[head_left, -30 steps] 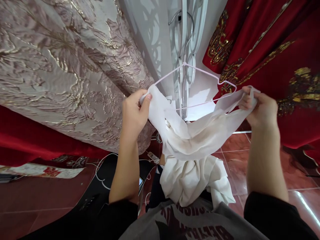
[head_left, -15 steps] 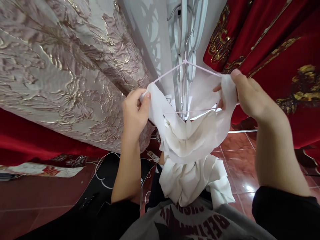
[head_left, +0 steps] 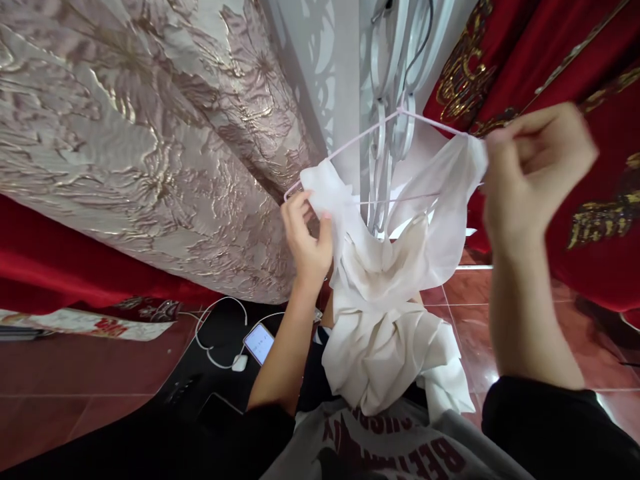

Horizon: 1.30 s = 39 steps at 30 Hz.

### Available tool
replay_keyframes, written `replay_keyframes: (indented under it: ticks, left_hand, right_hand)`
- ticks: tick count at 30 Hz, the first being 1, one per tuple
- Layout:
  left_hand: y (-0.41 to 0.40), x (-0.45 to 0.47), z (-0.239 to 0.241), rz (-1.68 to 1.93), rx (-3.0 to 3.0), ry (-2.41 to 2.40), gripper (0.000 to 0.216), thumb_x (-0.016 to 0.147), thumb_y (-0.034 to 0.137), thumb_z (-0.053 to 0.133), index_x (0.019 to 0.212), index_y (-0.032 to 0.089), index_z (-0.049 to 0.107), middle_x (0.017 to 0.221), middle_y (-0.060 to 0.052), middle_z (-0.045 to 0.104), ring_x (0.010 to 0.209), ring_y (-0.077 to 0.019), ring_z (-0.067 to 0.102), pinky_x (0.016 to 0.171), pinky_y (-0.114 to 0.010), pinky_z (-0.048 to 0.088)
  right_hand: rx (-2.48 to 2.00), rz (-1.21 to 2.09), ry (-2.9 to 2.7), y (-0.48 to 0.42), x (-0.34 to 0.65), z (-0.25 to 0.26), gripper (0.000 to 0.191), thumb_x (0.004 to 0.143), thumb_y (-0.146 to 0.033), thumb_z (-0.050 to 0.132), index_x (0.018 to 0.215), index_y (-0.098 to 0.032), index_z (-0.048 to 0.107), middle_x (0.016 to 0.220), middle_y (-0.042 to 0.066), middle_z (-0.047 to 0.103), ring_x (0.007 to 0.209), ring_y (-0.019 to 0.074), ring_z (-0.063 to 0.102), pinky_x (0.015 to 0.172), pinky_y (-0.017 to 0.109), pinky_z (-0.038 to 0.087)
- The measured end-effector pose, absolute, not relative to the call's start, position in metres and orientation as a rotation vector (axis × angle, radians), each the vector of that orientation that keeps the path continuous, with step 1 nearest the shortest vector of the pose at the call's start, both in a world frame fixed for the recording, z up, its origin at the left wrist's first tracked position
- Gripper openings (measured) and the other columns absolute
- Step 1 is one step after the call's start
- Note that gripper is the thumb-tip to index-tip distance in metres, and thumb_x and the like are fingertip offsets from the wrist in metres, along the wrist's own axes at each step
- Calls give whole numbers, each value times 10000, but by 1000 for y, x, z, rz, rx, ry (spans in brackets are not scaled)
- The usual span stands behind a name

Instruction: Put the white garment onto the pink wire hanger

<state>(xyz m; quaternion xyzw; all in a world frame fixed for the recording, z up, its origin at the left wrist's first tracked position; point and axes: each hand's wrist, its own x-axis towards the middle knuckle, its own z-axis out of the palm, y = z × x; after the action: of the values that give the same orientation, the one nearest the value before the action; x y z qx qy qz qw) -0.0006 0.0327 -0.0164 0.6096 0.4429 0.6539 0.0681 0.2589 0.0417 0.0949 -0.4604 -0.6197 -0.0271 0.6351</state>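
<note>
Pinkish-silver floral brocade cloth [head_left: 125, 133] fills the left side, with a lit white smartphone [head_left: 259, 343] lying on a black surface below it. Next comes the left hand [head_left: 306, 237] — thumb and fingers closed in a pinch on the left shoulder of the sheer white garment [head_left: 395, 267], at the left tip of the thin pale-pink wire hanger [head_left: 431, 122]. The garment drapes over both hanger ends and sags toward the person's lap, between the 2 hands. At its right shoulder is the right hand [head_left: 530, 173] — fingers curled but blurred, so I cannot tell whether it grips the fabric. Red gold-embroidered velvet [head_left: 590, 67] hangs behind.
</note>
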Motion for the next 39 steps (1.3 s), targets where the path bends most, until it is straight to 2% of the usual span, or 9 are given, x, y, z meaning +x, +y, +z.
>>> replay_keyframes:
  ticks: [2, 4, 7, 13, 19, 25, 30, 35, 39]
  left_hand:
    - [32, 11, -19, 1874, 1884, 1372, 447, 1001, 375, 567, 1407, 220, 462, 1372, -154, 559, 1276, -273, 591, 1084, -444, 500]
    - [35, 22, -17, 1804, 1869, 1388, 490, 992, 334, 576, 1443, 215, 428, 1437, -172, 543, 1363, -290, 533, 1147, -468, 440]
    - [45, 36, -11, 1794, 1738, 1330, 537, 950, 311, 641, 1432, 223, 422, 1526, -178, 481, 1455, -308, 445, 1205, -480, 358]
    - [48, 37, 15, 1748, 1688, 1432, 165, 926, 227, 635, 1084, 205, 590, 1052, -86, 704, 1035, -257, 671, 983, -395, 487]
    - [23, 15, 37, 1683, 1713, 1484, 150, 848, 158, 626, 715, 201, 572, 675, 17, 559, 652, -160, 549, 686, -297, 461]
    - [13, 0, 59, 1555, 1103, 933, 191, 835, 275, 596, 685, 210, 497, 703, -21, 507, 689, -178, 593, 737, -362, 546]
    - [13, -32, 84, 1487, 992, 671, 277, 943, 512, 533, 888, 243, 569, 842, -71, 545, 925, -249, 599, 919, -458, 536]
    - [19, -73, 57, 1683, 965, 757, 236, 859, 355, 737, 823, 276, 518, 829, -27, 566, 1156, -219, 547, 1025, -364, 476]
    - [15, -82, 12, 1853, 745, 859, 180, 796, 300, 770, 882, 285, 612, 835, -20, 637, 1090, -227, 598, 891, -344, 516]
  right_hand:
    - [-962, 72, -1664, 40, 237, 71, 228, 982, -386, 570, 928, -194, 682, 710, 1, 607, 595, 96, 520, 605, 297, 410]
    - [-961, 77, -1899, 44, 218, 48, 245, 985, -409, 553, 1050, -228, 705, 953, 65, 701, 882, 190, 648, 793, 377, 506]
    - [-1065, 30, -2001, 57, 204, 22, 318, 991, -394, 519, 1229, -257, 680, 1200, 102, 685, 1130, 267, 610, 964, 454, 473]
    - [-1196, -47, -1945, 55, 203, -3, 282, 1030, -357, 464, 1028, -233, 717, 938, 66, 716, 885, 223, 596, 862, 390, 387]
    - [-1154, -16, -1920, 37, 200, -7, 243, 1025, -333, 505, 981, -236, 724, 882, 31, 726, 829, 197, 591, 841, 368, 364]
    - [-1127, 47, -1909, 34, 196, -7, 246, 1024, -345, 515, 986, -235, 733, 872, 18, 735, 816, 188, 586, 850, 367, 363]
    - [-1078, 162, -1901, 27, 188, -2, 244, 1022, -364, 526, 980, -253, 740, 908, 8, 748, 846, 185, 617, 873, 372, 381]
    - [-1105, 164, -1897, 26, 186, -4, 264, 1027, -376, 509, 1001, -253, 740, 908, 17, 748, 847, 190, 618, 864, 375, 384]
    - [-1134, 117, -1891, 27, 192, -7, 264, 1024, -370, 509, 991, -241, 737, 894, 29, 742, 829, 190, 603, 864, 377, 382]
